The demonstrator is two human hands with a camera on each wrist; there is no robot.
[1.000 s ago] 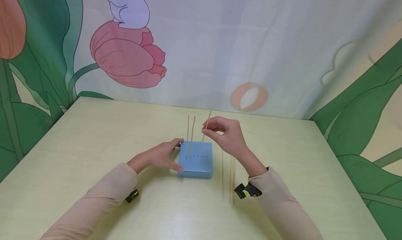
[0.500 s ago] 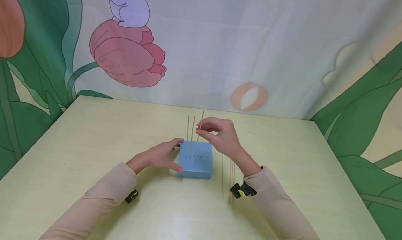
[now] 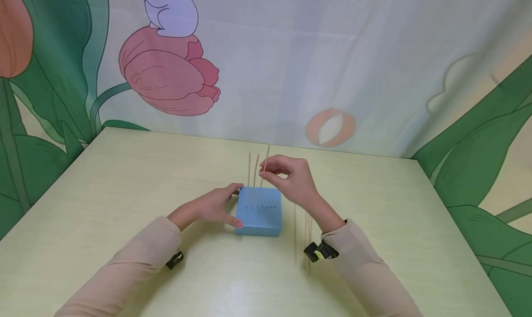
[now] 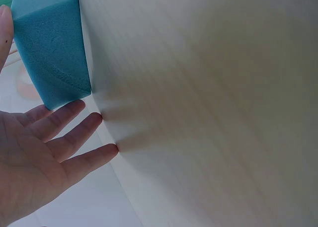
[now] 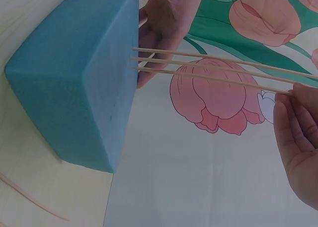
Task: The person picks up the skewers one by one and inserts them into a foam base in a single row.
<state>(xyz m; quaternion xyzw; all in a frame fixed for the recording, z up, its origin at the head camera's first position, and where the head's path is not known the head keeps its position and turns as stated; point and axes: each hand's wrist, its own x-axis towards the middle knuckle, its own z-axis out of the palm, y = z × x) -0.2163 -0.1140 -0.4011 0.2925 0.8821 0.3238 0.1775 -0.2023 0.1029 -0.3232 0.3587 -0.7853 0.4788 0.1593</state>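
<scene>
The bench [image 3: 124, 178] carries the blue block [image 3: 259, 231]. The left hand [image 3: 214, 204], fingers extended, spans the block's left side, probably bracing it against pushing. The right hand [image 3: 295, 178] pinches a slanted stick [image 5: 213, 80] partway up, likely for aim, beside two standing sticks [image 3: 255, 181]. Loose sticks [image 3: 295, 234] lie to the right, within reach. Whether the pinched one has entered its hole [image 3: 257, 206] is hard to tell.

Free room: table [image 3: 124, 183] left of left hand [image 3: 213, 205], and right of right hand [image 3: 298, 178]; lane between sleeves [image 3: 145, 252]. In way: blue block [image 3: 266, 222] against left hand; two upright sticks [image 3: 255, 177] just left of right fingertips; pinched stick [image 3: 260, 190] slanting from right hand down to block; loose sticks [image 3: 295, 234] just left of right wrist.
</scene>
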